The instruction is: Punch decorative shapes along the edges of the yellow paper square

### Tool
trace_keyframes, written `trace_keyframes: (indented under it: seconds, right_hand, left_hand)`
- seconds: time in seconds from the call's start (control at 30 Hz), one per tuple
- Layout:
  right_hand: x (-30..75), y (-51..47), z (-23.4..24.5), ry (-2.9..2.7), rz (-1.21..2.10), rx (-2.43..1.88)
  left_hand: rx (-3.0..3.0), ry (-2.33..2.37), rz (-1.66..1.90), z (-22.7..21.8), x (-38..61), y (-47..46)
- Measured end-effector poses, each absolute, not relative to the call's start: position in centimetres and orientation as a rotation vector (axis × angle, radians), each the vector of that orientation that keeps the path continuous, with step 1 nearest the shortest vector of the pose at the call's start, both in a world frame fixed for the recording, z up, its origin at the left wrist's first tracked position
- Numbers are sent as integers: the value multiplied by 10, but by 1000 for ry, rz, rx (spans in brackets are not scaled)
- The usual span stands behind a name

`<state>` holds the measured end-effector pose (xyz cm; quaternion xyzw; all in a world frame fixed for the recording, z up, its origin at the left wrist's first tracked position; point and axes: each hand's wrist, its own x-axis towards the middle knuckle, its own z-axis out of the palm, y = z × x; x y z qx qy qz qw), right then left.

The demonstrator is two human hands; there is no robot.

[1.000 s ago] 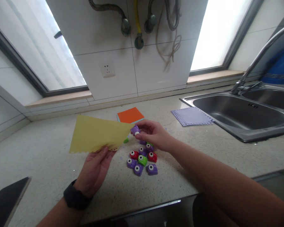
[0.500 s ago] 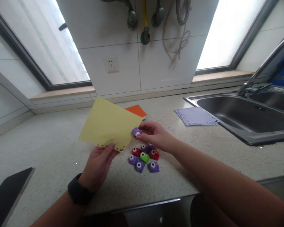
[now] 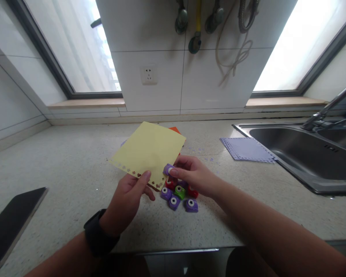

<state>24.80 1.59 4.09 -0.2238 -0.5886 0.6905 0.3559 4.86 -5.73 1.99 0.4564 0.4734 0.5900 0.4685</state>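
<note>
A sheet of yellow paper (image 3: pixel 151 150) is held up over the counter, with small shapes punched along its lower edge. My left hand (image 3: pixel 134 196) pinches that edge, thumb on top and fingers beneath. In my right hand (image 3: pixel 194 175) is a purple craft punch (image 3: pixel 168 169), set at the sheet's right edge with the thumb on its white button. Just below it lie several more punches: a green punch (image 3: pixel 179 191) in the middle, a purple punch (image 3: pixel 192 205) to the right, and red ones partly covered by my right hand.
A stack of lilac paper (image 3: pixel 248 149) with punched borders lies near the steel sink (image 3: pixel 294 154). Orange paper (image 3: pixel 175 130) shows behind the yellow sheet. A dark flat slab (image 3: pixel 13 227) sits at the left, and the wall socket (image 3: pixel 148 75) is at the back.
The view has shifted, so the background sits differently. The yellow sheet has tilted flatter and lower, and the right hand with the punch is now closer over the other punches.
</note>
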Motion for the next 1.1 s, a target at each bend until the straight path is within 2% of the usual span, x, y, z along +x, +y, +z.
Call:
trace_keyframes:
  seconds: [0.3, 0.53, 1.1]
  right_hand:
    - [244, 11, 34, -1424, 1904, -586]
    - [244, 8, 35, -1440, 1959, -564]
    - [244, 6, 37, -1547, 1956, -543]
  left_hand:
    - [1421, 1317, 1326, 32, 52, -65]
    - [1271, 1173, 1360, 25, 52, -64]
    - [1380, 1229, 1314, 27, 53, -64]
